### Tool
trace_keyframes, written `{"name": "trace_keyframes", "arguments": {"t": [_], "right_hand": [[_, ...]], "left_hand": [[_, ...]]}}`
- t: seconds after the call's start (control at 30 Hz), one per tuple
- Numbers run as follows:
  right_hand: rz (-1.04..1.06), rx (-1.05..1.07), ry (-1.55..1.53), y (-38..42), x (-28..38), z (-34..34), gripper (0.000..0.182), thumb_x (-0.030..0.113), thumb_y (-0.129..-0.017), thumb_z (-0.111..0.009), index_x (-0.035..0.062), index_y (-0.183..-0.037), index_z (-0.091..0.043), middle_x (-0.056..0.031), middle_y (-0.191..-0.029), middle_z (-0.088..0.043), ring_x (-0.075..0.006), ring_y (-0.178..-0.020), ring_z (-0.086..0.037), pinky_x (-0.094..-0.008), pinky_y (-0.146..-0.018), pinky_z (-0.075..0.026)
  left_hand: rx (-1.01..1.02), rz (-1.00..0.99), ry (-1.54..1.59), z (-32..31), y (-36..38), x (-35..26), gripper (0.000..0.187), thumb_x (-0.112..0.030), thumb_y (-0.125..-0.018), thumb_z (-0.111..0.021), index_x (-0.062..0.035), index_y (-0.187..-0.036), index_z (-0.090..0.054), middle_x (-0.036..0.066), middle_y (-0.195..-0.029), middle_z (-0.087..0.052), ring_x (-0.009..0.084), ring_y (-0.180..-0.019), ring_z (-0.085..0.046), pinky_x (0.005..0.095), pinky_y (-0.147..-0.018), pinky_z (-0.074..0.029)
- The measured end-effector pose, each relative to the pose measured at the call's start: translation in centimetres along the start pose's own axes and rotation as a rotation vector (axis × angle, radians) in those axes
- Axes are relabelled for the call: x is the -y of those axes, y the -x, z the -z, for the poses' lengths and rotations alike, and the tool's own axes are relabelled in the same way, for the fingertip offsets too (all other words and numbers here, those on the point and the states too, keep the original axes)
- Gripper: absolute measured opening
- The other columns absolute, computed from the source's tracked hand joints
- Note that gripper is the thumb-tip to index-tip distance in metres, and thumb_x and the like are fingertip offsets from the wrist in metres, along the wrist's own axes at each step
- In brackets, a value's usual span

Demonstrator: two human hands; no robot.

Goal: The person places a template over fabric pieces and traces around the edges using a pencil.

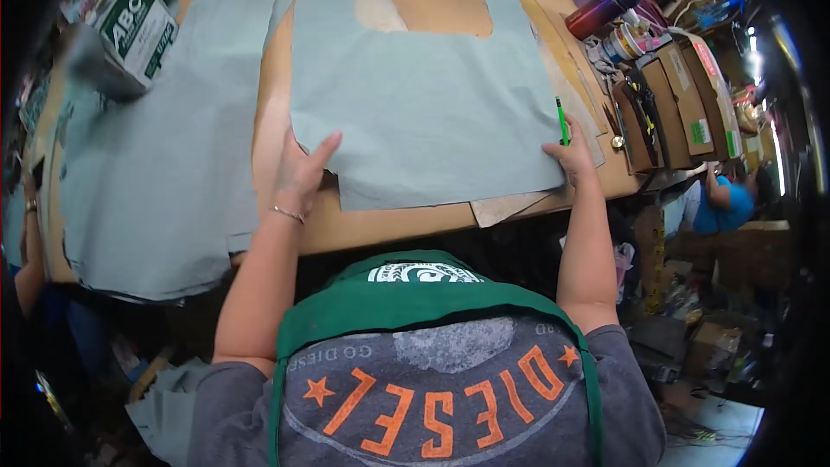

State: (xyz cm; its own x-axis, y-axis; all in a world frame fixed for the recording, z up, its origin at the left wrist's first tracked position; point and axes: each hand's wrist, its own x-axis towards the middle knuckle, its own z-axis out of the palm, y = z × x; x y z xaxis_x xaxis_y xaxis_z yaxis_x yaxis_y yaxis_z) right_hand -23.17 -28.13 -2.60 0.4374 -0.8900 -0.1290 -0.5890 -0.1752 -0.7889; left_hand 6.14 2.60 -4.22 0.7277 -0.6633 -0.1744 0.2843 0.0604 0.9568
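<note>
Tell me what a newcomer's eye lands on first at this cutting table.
First comes the grey-green cut fabric piece, spread flat mid-table over a brown paper pattern. The left hand presses its lower left edge, while the right hand holds a green pencil at its right edge. A larger sheet of the same fabric lies to the left, and boxes and bottles crowd the table's right end.
</note>
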Motion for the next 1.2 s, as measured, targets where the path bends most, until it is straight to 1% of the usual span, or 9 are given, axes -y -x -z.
{"name": "trace_keyframes", "arguments": {"t": [0.17,0.27,0.37,0.43,0.57,0.77,0.97,1.07,1.2], "right_hand": [[-0.087,0.137,0.195,2.1,1.5,0.7,0.08,0.007,-0.061,-0.074,0.0054,-0.128,-0.031,-0.0106,-0.085,-0.061,-0.0215,-0.069,-0.059,-0.0309,-0.063,-0.047],[-0.072,0.31,0.171,2.7,1.4,2.6,0.059,0.014,-0.066,-0.071,0.0016,-0.118,-0.044,-0.0081,-0.071,-0.061,-0.0178,-0.058,-0.057,-0.031,-0.057,-0.046],[-0.039,0.021,0.426,-1.9,-2.5,5.4,0.035,0.022,-0.074,-0.065,-0.0024,-0.097,-0.056,-0.0162,-0.071,-0.06,-0.0249,-0.061,-0.06,-0.0347,-0.058,-0.046],[0.101,-0.139,0.512,-6.9,-6.4,7.0,0.029,0.027,-0.079,-0.059,-0.0006,-0.087,-0.061,-0.015,-0.067,-0.059,-0.0197,-0.058,-0.058,-0.0327,-0.052,-0.044],[0.222,-0.195,0.671,-13.1,-6.1,8.7,0.026,0.026,-0.079,-0.056,0.0021,-0.087,-0.062,-0.0224,-0.08,-0.06,-0.0382,-0.075,-0.059,-0.0442,-0.067,-0.045],[0.332,-0.2,0.698,-19.8,-6.3,9.0,0.036,0.031,-0.079,-0.057,0.0005,-0.097,-0.055,-0.0254,-0.094,-0.057,-0.0397,-0.09,-0.055,-0.0442,-0.077,-0.043],[0.059,0.308,0.131,-23.6,-3.7,12.8,0.041,0.035,-0.075,-0.065,-0.0002,-0.096,-0.061,-0.0055,-0.082,-0.062,-0.013,-0.075,-0.056,-0.0276,-0.07,-0.043],[0.075,0.542,-0.317,-22.1,-0.2,15.4,0.032,0.015,-0.079,-0.062,0.0004,-0.107,-0.053,-0.0062,-0.091,-0.061,-0.013,-0.078,-0.058,-0.025,-0.07,-0.046],[0.241,0.39,-0.362,-20.2,3.1,19.9,0.031,0.012,-0.082,-0.059,0.0008,-0.11,-0.051,-0.0053,-0.097,-0.06,-0.0135,-0.08,-0.058,-0.0253,-0.074,-0.046]], "left_hand": [[-0.306,-0.243,-0.602,2.5,-0.2,-0.5,0.072,-0.009,-0.071,-0.066,0.0018,-0.13,-0.025,0.022,-0.121,-0.042,0.0325,-0.112,-0.043,0.035,-0.093,-0.036],[-0.299,-0.201,-1.028,3.7,0.7,-1.6,0.072,-0.016,-0.071,-0.067,-0.0042,-0.131,-0.027,0.022,-0.128,-0.035,0.0335,-0.119,-0.035,0.0409,-0.093,-0.036],[-0.49,-0.281,-1.55,-1.2,2.5,-2.5,0.07,-0.03,-0.074,-0.065,-0.0119,-0.131,-0.031,0.017,-0.136,-0.027,0.0325,-0.126,-0.025,0.0499,-0.093,-0.033],[-0.336,-0.423,-1.596,-4.0,1.9,-0.1,0.068,-0.043,-0.075,-0.06,-0.0165,-0.131,-0.033,0.012,-0.139,-0.024,0.0329,-0.128,-0.019,0.0608,-0.09,-0.028],[-0.082,-0.168,-1.556,-12.6,2.1,1.4,0.069,-0.055,-0.077,-0.05,-0.0179,-0.132,-0.032,0.012,-0.141,-0.018,0.0372,-0.13,-0.012,0.0696,-0.089,-0.017],[-0.093,-0.097,-1.621,-13.8,1.7,3.0,0.079,-0.063,-0.075,-0.045,-0.0183,-0.136,-0.024,0.01,-0.143,-0.013,0.0362,-0.131,-0.008,0.0695,-0.091,-0.014],[-0.094,-0.083,-1.632,-13.7,1.5,2.9,0.087,-0.068,-0.071,-0.044,-0.016,-0.136,-0.022,0.007,-0.144,-0.012,0.0343,-0.131,-0.008,0.0686,-0.092,-0.013],[-0.09,-0.073,-1.641,-13.7,1.7,2.9,0.089,-0.07,-0.069,-0.045,-0.0173,-0.137,-0.021,0.007,-0.144,-0.011,0.0341,-0.132,-0.008,0.0682,-0.092,-0.014],[-0.082,-0.057,-1.67,-13.7,1.4,3.0,0.091,-0.07,-0.067,-0.047,-0.0198,-0.138,-0.019,0.007,-0.145,-0.01,0.0344,-0.132,-0.006,0.0682,-0.092,-0.013]]}}
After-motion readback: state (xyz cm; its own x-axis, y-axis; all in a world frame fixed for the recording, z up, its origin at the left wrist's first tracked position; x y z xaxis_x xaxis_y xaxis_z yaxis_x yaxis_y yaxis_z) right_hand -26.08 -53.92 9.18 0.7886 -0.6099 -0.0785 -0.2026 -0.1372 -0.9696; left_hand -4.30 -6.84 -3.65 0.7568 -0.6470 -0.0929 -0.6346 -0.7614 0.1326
